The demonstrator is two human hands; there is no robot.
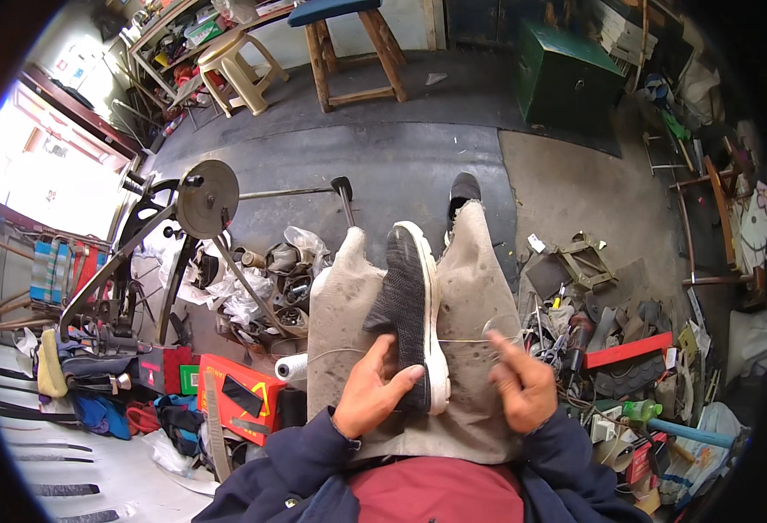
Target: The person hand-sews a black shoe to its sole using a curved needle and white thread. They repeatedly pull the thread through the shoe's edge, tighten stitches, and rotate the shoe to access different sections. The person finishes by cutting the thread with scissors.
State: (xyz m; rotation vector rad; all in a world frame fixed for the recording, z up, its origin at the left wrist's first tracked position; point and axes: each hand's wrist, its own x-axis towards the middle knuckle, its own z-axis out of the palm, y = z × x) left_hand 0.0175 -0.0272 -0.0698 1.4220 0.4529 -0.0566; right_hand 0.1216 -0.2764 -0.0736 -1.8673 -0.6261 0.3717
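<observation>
Resting on the person's lap, a dark knit shoe point(408, 305) with a white sole lies on its side, toe pointing away from the body, heel nearest the left hand point(373, 390). That hand is closed around the heel end, thumb on the near side of the upper and fingers point(401, 376) curled over onto the dark fabric, so it grips the shoe. The right hand point(519, 383) sits just to the right of the shoe, not touching it; its fingers are loosely curled with the forefinger raised, and a thin pale thread point(466, 340) runs taut from the white sole across to this hand. Whether the thread is pinched between fingertips or only draped over them I cannot tell.

Under both hands spreads a worn grey apron point(479, 288) covering the knees, and beyond it one black shoe point(463, 192) on the person's foot rests on the floor. Left of the left hand stand a white thread spool point(291, 367) and a red box point(240, 388), with a hand-cranked stitching machine point(200, 205) farther out on that side. Right of the right hand lies a heap of tools and scraps point(593, 340), including a green bottle point(641, 410). Well ahead of both hands are a wooden stool point(353, 48), a plastic stool point(240, 65) and a green metal chest point(566, 78).
</observation>
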